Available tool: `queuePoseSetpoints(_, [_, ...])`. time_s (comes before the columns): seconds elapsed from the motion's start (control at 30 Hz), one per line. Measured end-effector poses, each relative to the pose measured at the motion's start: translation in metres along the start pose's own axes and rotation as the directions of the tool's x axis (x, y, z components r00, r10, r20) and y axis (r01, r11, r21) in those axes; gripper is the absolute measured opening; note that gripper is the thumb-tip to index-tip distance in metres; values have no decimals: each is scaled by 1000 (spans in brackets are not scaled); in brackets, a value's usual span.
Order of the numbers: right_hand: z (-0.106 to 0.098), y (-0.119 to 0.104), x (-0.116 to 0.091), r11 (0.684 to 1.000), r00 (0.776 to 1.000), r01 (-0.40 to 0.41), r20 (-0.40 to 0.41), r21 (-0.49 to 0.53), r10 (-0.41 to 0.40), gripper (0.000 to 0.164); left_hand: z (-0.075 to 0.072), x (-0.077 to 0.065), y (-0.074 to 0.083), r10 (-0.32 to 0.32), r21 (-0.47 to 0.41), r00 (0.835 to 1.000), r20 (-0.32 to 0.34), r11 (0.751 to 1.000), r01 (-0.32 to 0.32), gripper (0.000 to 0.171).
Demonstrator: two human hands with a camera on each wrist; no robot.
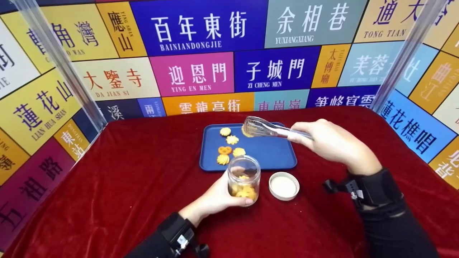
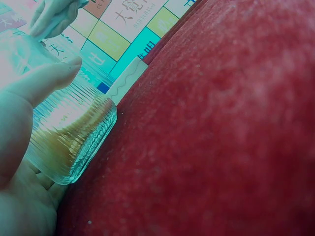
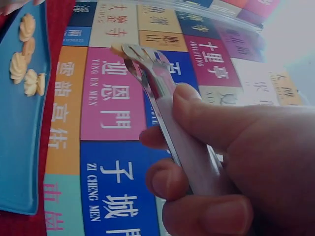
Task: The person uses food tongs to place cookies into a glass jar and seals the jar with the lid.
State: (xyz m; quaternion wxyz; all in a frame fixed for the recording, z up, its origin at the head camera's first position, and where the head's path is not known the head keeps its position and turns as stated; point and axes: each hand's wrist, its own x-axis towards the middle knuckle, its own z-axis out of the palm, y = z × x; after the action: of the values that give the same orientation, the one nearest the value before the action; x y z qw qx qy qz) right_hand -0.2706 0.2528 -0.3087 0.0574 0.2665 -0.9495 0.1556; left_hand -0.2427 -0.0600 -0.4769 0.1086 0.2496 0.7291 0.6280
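My right hand (image 1: 322, 139) grips a pair of metal tongs (image 1: 267, 129), held above the far side of a blue tray (image 1: 276, 154). A cookie (image 1: 246, 131) is caught between the tongs' ends; its edge also shows in the right wrist view. My left hand (image 1: 218, 193) holds a clear glass jar (image 1: 244, 175), thumb on the near side and fingers round behind it. Several yellow cookies (image 1: 245, 191) lie in the jar's lower part. On the tray's left half are several more cookies (image 1: 232, 139), one of them a brown pretzel-shaped one (image 1: 225, 150).
A round whitish lid (image 1: 284, 186) lies on the red cloth (image 1: 143, 172), right of the jar and just in front of the tray. Behind the table stands a wall of colourful street-name signs (image 1: 200, 71), with clear posts (image 1: 405, 53) at both sides.
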Motion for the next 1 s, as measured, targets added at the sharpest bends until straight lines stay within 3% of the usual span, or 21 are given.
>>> queuePoseSetpoints(0.47, [-15,-14,-16,988,988,138,55,74,-142,20,0,-1,2,-2,-1,1000,-4,1000,2,84])
queuePoseSetpoints(0.63, [-17,-18,-18,981,979,148,123,125,-163,21,0,0,0,0,-7,1000,-4,1000,0,83])
queuePoseSetpoints(1.0, [-16,-22,-19,978,966,166,178,125,-187,23,0,-1,1,-16,-19,1000,-2,1000,16,83])
